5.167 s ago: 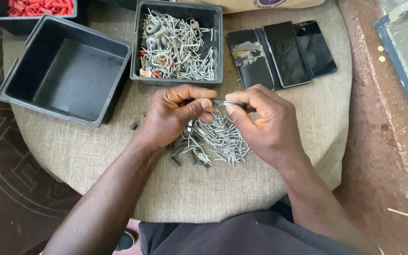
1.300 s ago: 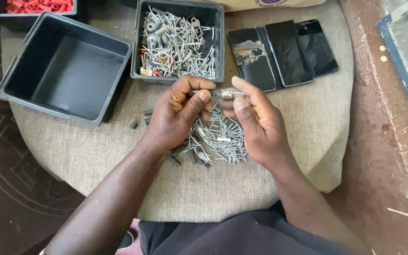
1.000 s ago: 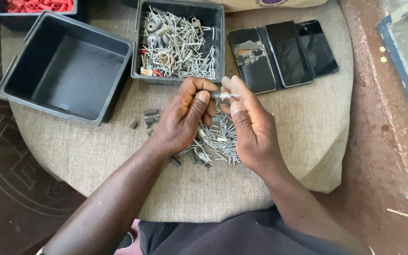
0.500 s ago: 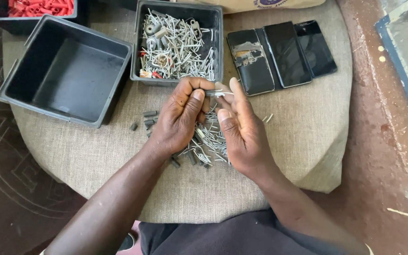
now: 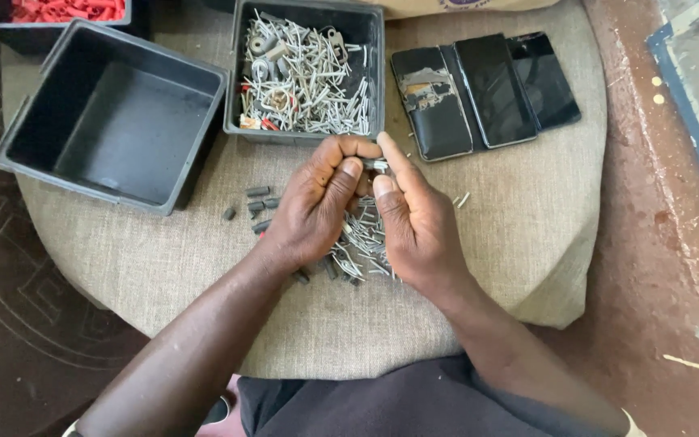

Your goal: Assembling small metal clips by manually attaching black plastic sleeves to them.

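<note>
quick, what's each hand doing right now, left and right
Left hand: fingers curled shut, pinching a small metal piece above the nail pile.
Right hand: fingers mostly extended, fingertips on the same piece.

Screens: you have three flat phones lying side by side on the burlap cushion (image 5: 527, 218), beyond your right hand (image 5: 414, 218).
- Left phone (image 5: 430, 101): dark rectangle with a scuffed grey-brown patch.
- Middle phone (image 5: 493, 87): plain black glass.
- Right phone (image 5: 545, 79): black, partly tucked under the middle one.

Packages: tan box edge (image 5: 463, 6) at the top.
</note>
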